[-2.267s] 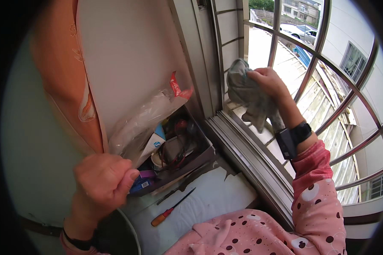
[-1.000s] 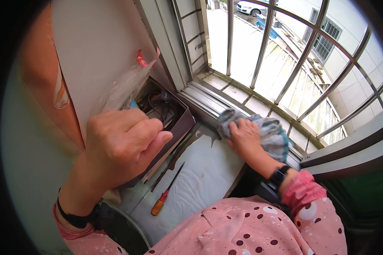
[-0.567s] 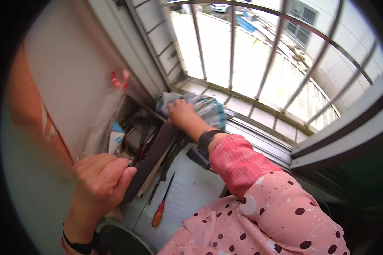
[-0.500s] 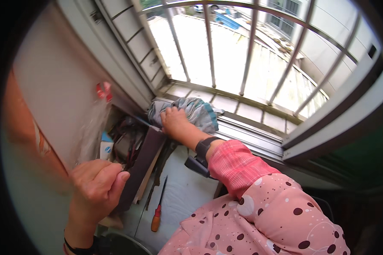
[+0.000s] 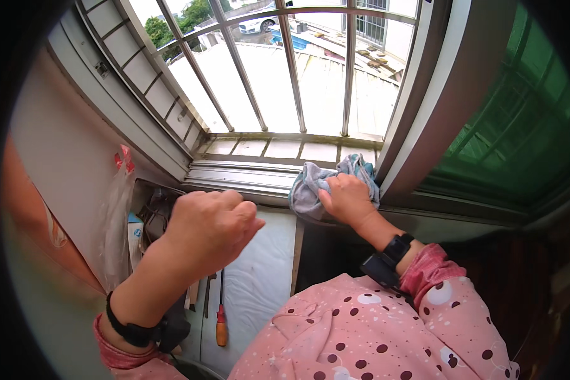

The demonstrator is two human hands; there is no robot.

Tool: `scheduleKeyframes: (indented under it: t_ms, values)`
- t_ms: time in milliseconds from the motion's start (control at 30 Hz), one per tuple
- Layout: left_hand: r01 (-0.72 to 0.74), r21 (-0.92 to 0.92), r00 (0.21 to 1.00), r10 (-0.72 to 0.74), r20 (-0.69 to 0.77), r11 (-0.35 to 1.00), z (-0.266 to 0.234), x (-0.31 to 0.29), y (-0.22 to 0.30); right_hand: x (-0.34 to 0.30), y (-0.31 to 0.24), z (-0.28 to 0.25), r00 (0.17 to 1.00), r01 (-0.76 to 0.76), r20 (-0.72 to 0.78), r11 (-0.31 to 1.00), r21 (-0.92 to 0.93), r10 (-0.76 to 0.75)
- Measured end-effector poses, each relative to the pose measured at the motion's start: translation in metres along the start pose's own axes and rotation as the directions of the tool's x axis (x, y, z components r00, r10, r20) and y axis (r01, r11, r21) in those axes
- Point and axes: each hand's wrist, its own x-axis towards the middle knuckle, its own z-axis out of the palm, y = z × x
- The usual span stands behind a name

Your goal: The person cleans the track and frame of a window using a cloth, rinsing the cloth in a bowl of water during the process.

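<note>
At the window sill, head view looking down
right hand (image 5: 348, 199): palm down on a grey-blue rag (image 5: 311, 189), fingers curled over it, grip clenched on the cloth and pressing it into the window track (image 5: 247, 177); flat palm looks chosen to spread pressure along the rail
rag: bunched, lying on the track right against the sliding window frame (image 5: 424, 120) at its lower corner, part of it hidden under the hand
left hand (image 5: 212, 225): raised above the white pad (image 5: 259, 278), grip clenched into a fist, nothing visible inside it; held clear of the sill, apparently as a counterbalance while the body leans right
screwdriver (image 5: 221, 316): orange handle, lies along the left edge of the pad, tip pointing away from the person, untouched, well apart from both hands
box of clutter (image 5: 152, 215): dark, tucked against the wall at left, cables inside, mostly hidden behind the left wrist
plastic bag (image 5: 117, 209): clear with red handles, hangs against the wall beside the box
bars (image 5: 291, 69): metal grille outside the opening, roof and parked car beyond
</note>
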Motion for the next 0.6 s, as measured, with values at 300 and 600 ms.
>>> scheduleKeyframes:
  t_ms: [300,600]
  values:
    - [0.106,-0.139,0.994,-0.099,0.053,0.985,0.042,0.039,0.014,0.075,-0.042,0.079,1.0,0.021,-0.02,0.959,0.284,-0.016]
    - [0.132,-0.986,0.724,-0.67,0.164,-0.099,0.095,0.052,-0.015,0.088,-0.066,0.003,0.985,0.112,-0.113,0.018,0.994,0.132]
